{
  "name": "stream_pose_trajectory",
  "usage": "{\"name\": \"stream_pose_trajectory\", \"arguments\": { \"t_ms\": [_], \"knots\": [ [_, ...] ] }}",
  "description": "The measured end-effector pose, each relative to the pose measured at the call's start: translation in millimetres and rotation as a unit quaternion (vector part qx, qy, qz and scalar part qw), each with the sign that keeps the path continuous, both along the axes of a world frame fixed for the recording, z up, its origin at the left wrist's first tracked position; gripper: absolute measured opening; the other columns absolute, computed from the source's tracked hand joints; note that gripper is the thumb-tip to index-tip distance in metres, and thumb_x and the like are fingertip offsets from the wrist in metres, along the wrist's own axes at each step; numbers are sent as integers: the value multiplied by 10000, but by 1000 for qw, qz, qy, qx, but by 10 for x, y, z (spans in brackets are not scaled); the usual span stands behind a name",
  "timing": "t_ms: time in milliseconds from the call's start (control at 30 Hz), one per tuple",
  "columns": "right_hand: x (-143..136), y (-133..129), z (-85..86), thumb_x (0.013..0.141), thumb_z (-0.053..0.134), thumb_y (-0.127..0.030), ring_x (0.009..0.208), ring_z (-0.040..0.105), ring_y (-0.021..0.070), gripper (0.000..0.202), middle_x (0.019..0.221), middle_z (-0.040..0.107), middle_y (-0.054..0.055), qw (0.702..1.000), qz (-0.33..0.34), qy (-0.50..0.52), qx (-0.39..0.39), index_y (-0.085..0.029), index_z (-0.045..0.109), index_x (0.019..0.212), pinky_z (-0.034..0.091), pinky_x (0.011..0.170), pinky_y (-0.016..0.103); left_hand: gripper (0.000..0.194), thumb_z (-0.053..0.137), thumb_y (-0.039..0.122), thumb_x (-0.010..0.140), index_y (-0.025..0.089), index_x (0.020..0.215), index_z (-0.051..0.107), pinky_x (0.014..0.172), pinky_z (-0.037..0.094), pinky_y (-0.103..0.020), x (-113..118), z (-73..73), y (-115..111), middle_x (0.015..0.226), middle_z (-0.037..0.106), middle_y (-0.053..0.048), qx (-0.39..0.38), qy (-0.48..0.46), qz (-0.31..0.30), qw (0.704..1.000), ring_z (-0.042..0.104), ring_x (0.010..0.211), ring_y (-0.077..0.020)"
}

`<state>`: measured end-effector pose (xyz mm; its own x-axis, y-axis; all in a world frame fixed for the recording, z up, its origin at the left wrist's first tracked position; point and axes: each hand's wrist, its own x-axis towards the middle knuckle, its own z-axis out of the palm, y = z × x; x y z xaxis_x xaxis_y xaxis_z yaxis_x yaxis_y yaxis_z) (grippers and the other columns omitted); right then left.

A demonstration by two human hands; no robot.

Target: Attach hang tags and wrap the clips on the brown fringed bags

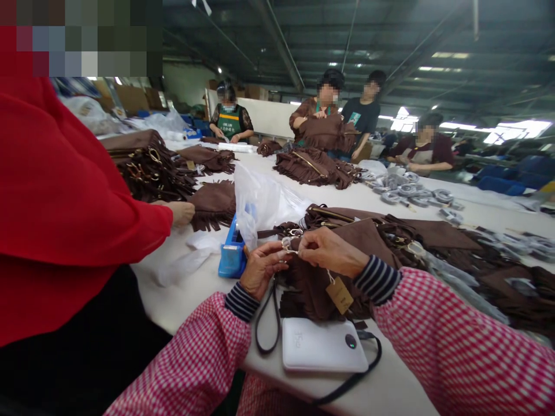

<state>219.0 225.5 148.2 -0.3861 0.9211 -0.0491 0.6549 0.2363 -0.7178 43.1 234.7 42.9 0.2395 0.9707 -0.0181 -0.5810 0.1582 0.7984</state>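
In front of me, my left hand and my right hand meet at a small shiny metal clasp. The fingertips of both are pinched on it; its exact shape is too small to make out. Just under them lies a brown fringed bag, partly covered by the right hand. A tan paper tag hangs on a white string over the bag's front. Left of the bag, a dark strap loop droops onto the table.
A white power bank with a black cable lies at the near edge. Ahead stands a blue tape dispenser beside clear plastic. Brown bags are heaped rightward. A person in a red sleeve works close at left; several others stand across the table.
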Motion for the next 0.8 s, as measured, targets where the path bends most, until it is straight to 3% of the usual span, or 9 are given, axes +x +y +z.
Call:
{"name": "stream_pose_trajectory", "arguments": {
  "t_ms": [333, 533, 800],
  "knots": [
    [-87, 65, 228, 774, 587, -141, 591, 462, 102, 111, 609, 538, -21, 981, 62, -141, 118, -132, 654, 686, 273, 545, 241, 307, 861, 261, 673, 109, 929, 784, 620, 574, -251, -7, -42, 58, 894, 774, -112, 54, 49, 21, 997, 715, 714, -182],
    [-93, 41, 304, 799, 598, -166, 628, 493, 115, 114, 659, 588, -9, 968, 44, -187, 164, -149, 690, 734, 272, 571, 249, 239, 822, 279, 719, 127, 898, 781, 631, 570, -255, 16, -18, 60, 817, 762, -81, 105, 86, 54, 989, 691, 685, -167],
    [-123, -36, 285, 832, 603, -205, 621, 502, 124, 106, 666, 605, 0, 951, 15, -245, 187, -179, 663, 749, 253, 581, 253, 139, 739, 238, 788, 155, 895, 769, 610, 556, -249, 45, -6, 42, 802, 734, -47, 163, 131, 104, 972, 667, 676, -162]
  ]
}}
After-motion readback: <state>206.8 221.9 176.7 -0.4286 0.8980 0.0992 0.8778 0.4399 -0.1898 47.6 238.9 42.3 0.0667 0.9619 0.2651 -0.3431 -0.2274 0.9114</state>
